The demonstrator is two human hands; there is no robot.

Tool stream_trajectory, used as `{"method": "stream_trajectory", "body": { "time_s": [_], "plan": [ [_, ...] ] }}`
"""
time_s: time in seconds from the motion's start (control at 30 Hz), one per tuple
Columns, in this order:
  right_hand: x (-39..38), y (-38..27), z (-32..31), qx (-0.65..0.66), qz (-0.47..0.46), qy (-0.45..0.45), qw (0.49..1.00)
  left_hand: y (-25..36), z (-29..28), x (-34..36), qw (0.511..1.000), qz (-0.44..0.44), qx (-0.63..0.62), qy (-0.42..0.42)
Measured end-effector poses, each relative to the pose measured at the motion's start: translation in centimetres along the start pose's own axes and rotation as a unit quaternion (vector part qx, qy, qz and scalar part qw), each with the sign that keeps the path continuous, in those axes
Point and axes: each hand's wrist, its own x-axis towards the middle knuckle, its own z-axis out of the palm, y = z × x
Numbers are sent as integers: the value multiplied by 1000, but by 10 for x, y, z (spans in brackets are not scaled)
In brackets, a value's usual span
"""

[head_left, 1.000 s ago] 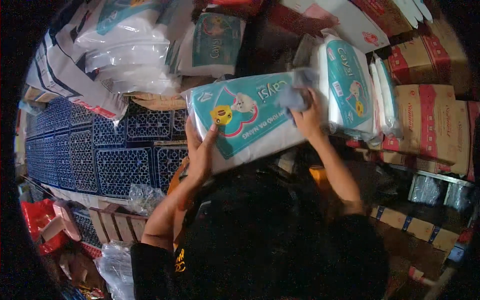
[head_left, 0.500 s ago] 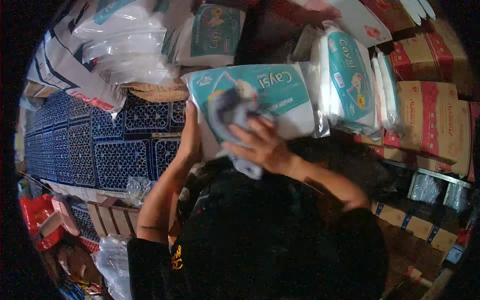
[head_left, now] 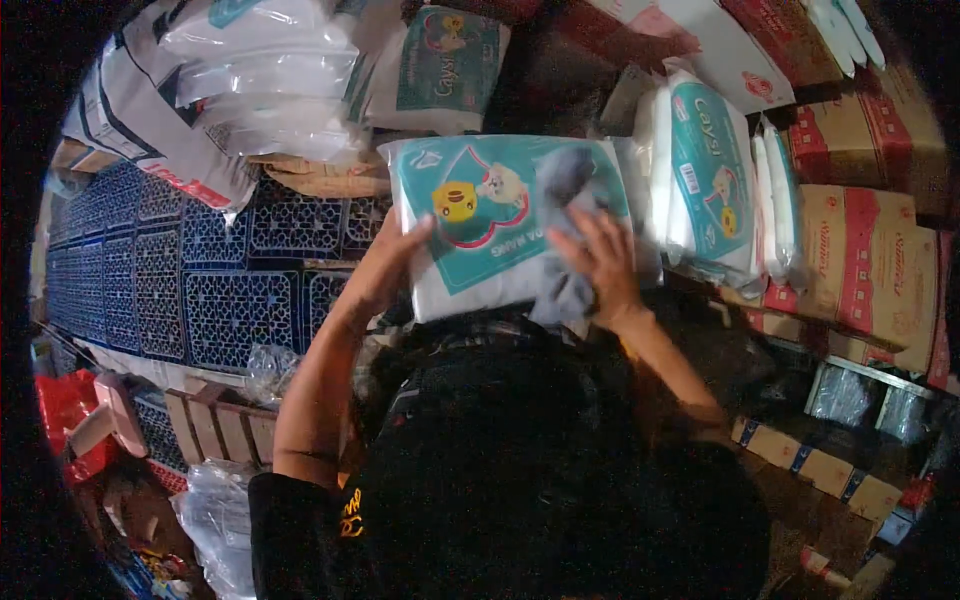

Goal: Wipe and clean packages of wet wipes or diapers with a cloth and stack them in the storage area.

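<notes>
The teal-and-white plastic pack (head_left: 490, 225) sits at about 12 o'clock from the person's body, held up in front of stacked goods. The left hand (head_left: 385, 265) clasps its lower-left edge, fingers wrapped behind and thumb lying on the printed front, so that hand is closed on the pack. The right hand (head_left: 600, 262) presses a grey cloth (head_left: 565, 215) flat against the pack's right half; its fingers are spread and slightly curled over the cloth, pinning it rather than gripping it.

To wipe well, the left hand should probably keep the pack steady and tilted toward the face, while the right draws the cloth in even strokes across the film, with light pressure so the soft plastic does not crumple or slip. Working from the centre out to the 3 o'clock edge would likely carry dust off rather than smear it.

Both forearms rise from the lower edge and converge upward, the left elbow bent out toward 8 o'clock, the right wrist cocked inward.

A similar upright pack (head_left: 705, 180) stands just beside it at 2 o'clock, brown cartons (head_left: 865, 270) lie further toward 3 o'clock, and dark blue crates (head_left: 200, 290) fill the 9 o'clock side.
</notes>
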Motion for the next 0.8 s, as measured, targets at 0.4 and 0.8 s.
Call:
{"method": "stream_trajectory", "body": {
  "time_s": [0.4, 0.8],
  "plan": [
    [158, 4, 34, 14, 265, 22, 964, 6, 9, -8, 998, -42, 10, 36],
    [114, -39, 40, 145, -24, 123, 981, 6, 6, -9, 997, -8, 65, 46]
  ]
}}
